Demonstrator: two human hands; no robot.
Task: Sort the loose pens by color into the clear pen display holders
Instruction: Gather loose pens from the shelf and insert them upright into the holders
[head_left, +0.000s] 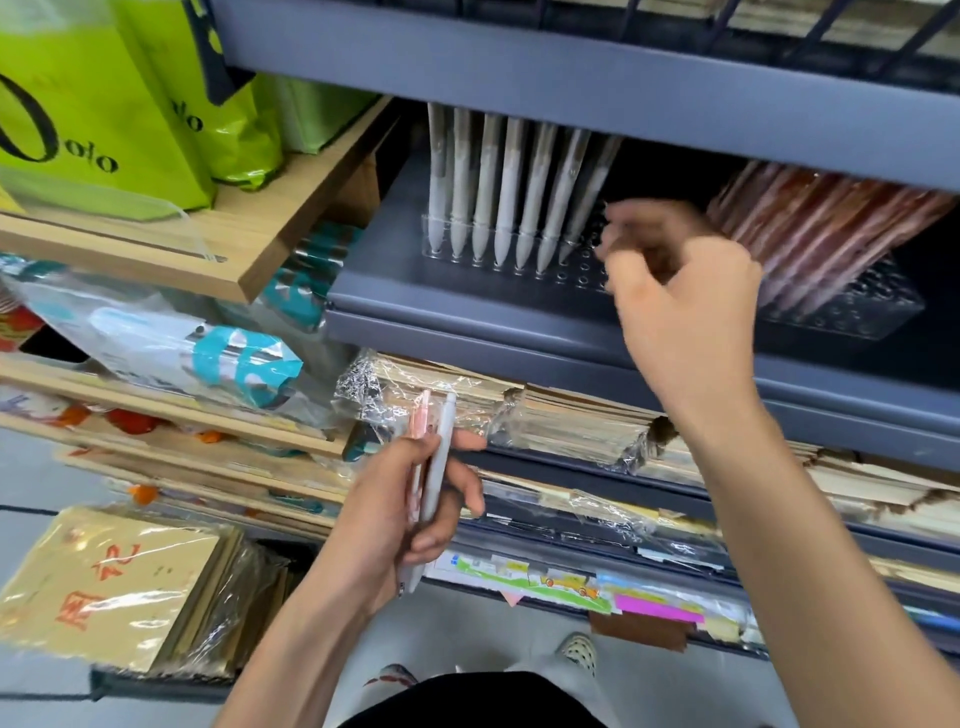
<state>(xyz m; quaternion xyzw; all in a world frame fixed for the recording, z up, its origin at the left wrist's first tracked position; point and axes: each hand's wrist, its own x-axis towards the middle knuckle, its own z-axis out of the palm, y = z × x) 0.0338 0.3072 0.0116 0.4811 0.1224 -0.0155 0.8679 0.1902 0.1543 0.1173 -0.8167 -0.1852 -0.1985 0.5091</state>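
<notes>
I'm looking at a grey metal shelf (467, 306) in a stationery shop, with lime green bags (78, 114) up to the left and plastic-wrapped stacks of paper (571, 421) on the shelves below. Two clear holders stand on the grey shelf. The left holder (576, 270) carries a row of pale grey pens (511, 192) leaning back, tips down in its holes. The right holder (852, 312) is packed with pink pens (821, 223).

My left hand (379, 514) is low, in front of the paper stacks, and grips two loose pens (436, 467), one pink and one pale grey. They lie side by side across the palm, with the thumb over them and the fingers (467, 488) curled behind.

My right hand (680, 312) is raised between the two holders, its fingers (623, 234) curled near the right end of the grey row. The blur hides whether they hold anything.
</notes>
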